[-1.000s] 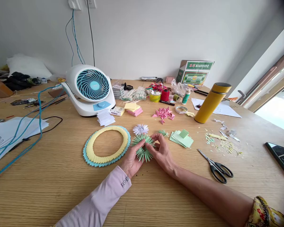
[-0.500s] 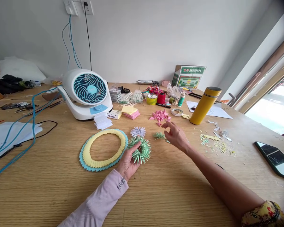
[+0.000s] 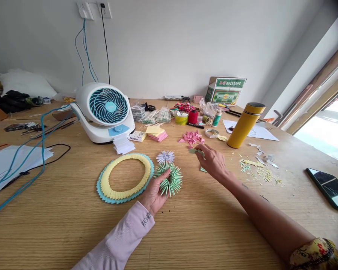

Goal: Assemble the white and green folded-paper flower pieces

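Note:
My left hand grips a green folded-paper ring with spiky points all round, its thumb laid over the left side. Just behind the ring lies a small white spiky paper rosette. My right hand is pinched on green folded paper pieces, partly covered by the fingers. Beneath that hand the edge of some green paper shows on the table. Beyond its fingertips sits a pile of pink folded paper pieces. Left of my left hand lies a yellow and blue pleated paper ring.
A white fan stands at the back left, near sticky-note pads. A yellow bottle, a tape roll and paper scraps are to the right. A phone lies at the far right.
My right hand has come down and closed on the green folded pieces, lifting them off the table. My left hand keeps the green ring in nearly the same place.

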Demonstrator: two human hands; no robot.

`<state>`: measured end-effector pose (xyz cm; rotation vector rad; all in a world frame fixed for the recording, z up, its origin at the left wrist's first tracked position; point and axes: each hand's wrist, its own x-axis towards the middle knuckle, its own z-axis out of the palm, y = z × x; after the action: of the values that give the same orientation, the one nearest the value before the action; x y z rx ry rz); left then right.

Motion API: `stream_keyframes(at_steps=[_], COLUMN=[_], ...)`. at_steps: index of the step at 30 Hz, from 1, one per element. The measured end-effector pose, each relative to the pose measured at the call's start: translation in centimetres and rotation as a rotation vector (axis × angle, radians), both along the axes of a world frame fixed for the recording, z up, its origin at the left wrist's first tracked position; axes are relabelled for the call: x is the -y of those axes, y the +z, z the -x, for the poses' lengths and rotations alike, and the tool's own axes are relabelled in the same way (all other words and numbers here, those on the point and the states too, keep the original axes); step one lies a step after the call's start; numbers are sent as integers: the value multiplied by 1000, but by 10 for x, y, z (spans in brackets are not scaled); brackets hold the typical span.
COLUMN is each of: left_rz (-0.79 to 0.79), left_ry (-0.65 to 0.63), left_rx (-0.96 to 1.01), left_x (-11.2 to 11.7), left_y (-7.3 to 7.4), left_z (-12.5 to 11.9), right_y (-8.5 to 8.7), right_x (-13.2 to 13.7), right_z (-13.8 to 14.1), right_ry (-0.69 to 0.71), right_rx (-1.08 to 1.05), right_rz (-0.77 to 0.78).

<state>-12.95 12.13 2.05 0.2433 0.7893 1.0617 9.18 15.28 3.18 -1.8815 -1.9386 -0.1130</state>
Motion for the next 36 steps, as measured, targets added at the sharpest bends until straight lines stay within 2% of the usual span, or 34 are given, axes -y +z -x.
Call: stream_keyframes(at_steps=[6,9,12,16,19,21,25,28,32,36], left_rz=[5,-13,-8,-15,-1,6,31,29,-9,-18], left_ry=[3,-15,-34,-26,-35,-34,-27,-42,-56,-78], left_rx=[-3,-6,-26,-42,-41,-46,-56,-45,-35,-21], left_x=[1,1,1,2,2,3,4,4,3,3], left_y=[-1,-3,-6,-9,-9,-8,-7,-7,-9,-10], left_z=[0,-1,-1,-3,-4,-5,-5,-5,-4,-4], right_y=[16,28,31,16,8,12,33,41,33,22], right_x=[-7,-18,-31,-43,-49,-53,-55,-52,-45,-41], right_z=[-14,-21,-18,-4,2,-1,-12,-16,-12,-9], right_ry=[-89,-158,-72,135,196,196,162,194,241,242], right_rx=[33,35,87,137,121,72,-105,-267,-443,-527], right_rz=[-122,-89,34,142,163,136,54,33,51,48])
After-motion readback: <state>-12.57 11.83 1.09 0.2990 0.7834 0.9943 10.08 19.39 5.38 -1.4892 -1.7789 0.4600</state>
